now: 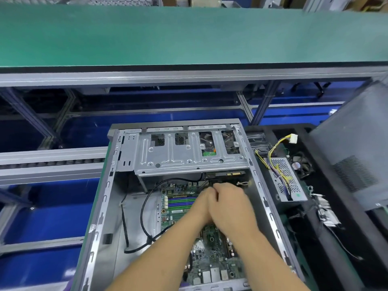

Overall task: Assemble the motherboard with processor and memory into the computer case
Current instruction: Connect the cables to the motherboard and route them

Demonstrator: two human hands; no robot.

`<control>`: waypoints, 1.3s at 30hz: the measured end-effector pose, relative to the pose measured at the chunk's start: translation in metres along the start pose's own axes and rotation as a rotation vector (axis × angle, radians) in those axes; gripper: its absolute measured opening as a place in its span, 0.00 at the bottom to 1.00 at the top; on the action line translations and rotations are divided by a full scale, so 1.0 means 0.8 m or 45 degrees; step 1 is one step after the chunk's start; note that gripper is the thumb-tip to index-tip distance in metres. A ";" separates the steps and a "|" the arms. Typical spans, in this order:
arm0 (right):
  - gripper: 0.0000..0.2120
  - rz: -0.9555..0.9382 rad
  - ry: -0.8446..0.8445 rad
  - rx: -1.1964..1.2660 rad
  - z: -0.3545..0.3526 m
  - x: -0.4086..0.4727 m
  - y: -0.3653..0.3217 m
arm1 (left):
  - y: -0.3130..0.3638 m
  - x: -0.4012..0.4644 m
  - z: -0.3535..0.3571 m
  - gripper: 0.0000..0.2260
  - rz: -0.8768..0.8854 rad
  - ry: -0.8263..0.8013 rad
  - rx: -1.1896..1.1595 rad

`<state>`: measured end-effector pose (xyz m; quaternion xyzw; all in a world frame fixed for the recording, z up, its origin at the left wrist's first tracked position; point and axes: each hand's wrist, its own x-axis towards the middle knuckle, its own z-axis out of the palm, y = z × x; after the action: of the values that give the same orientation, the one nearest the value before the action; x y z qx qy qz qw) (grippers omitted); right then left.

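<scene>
Motherboard (210, 244) lies flat in the computer case (100, 206), long axis running up-frame; left hand (201, 204) and right hand (228, 204) press together at its upper-centre edge; grip indiscernible.

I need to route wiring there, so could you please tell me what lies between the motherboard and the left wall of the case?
In the head view, a looping black cable lies on the bare case floor between motherboard and left wall.

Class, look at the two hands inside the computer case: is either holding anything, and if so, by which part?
It cannot be told. The left hand and right hand meet over the motherboard, fingers curled downward and hiding whatever they touch.
</scene>
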<state>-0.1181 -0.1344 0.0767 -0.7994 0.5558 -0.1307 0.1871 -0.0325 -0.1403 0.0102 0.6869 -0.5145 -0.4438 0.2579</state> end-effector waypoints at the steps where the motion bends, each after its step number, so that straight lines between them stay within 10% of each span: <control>1: 0.11 -0.046 0.127 -0.028 -0.014 -0.001 0.007 | 0.003 0.007 -0.001 0.11 -0.002 -0.018 0.105; 5: 0.12 0.085 0.598 0.058 -0.072 0.029 0.063 | 0.005 0.014 -0.002 0.13 0.095 0.055 0.230; 10: 0.08 0.757 0.131 1.103 -0.069 0.060 0.115 | 0.010 0.021 0.006 0.15 0.133 0.168 0.417; 39: 0.13 0.628 0.026 1.019 -0.035 0.054 0.136 | 0.006 0.037 0.022 0.10 0.046 0.253 0.387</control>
<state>-0.2065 -0.2131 0.0537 -0.5073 0.6368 -0.2942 0.5006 -0.0481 -0.1677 -0.0042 0.7491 -0.5599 -0.2863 0.2085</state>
